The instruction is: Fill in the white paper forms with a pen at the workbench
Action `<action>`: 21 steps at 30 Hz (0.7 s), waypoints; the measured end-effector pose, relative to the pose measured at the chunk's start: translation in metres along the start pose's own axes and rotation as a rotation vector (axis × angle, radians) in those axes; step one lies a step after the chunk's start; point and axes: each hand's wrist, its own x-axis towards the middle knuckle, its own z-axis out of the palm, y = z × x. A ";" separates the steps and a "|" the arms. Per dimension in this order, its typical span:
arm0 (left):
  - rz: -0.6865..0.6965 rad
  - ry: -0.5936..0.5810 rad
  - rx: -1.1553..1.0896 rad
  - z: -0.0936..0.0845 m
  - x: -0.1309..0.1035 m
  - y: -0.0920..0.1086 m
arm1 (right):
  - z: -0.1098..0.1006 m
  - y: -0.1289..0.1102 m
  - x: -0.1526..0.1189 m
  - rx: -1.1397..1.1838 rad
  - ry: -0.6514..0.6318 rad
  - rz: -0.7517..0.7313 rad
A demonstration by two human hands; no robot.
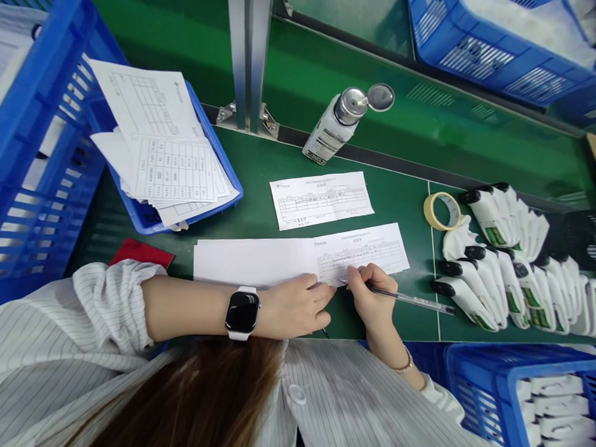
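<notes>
A form pad (361,250) lies on the green table, its blank white page (253,260) turned to the left. My left hand (299,306) rests flat across the pad's lower edge, fingers stretched toward the printed form. In my right hand (375,296) a clear pen (415,302) is pinched, its tip at the form's lower edge. Handwriting shows in the form's table rows. Just above lies a loose filled-in form (321,199), apart from the pad.
A blue tray of papers (177,166) stands left, beside a large blue crate (38,149). A pump bottle (331,130) with its lid up is at the back. Masking tape (442,211) and several white devices (522,286) lie right. Blue crates (482,367) flank the table.
</notes>
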 end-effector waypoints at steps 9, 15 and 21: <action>0.007 -0.022 0.000 0.000 0.000 -0.001 | 0.002 -0.002 0.000 -0.021 0.027 -0.018; 0.005 -0.027 -0.011 0.000 0.001 -0.002 | 0.002 -0.001 0.000 -0.083 0.045 -0.041; 0.006 -0.045 -0.020 0.002 0.002 -0.002 | 0.004 -0.005 0.000 -0.158 0.044 -0.114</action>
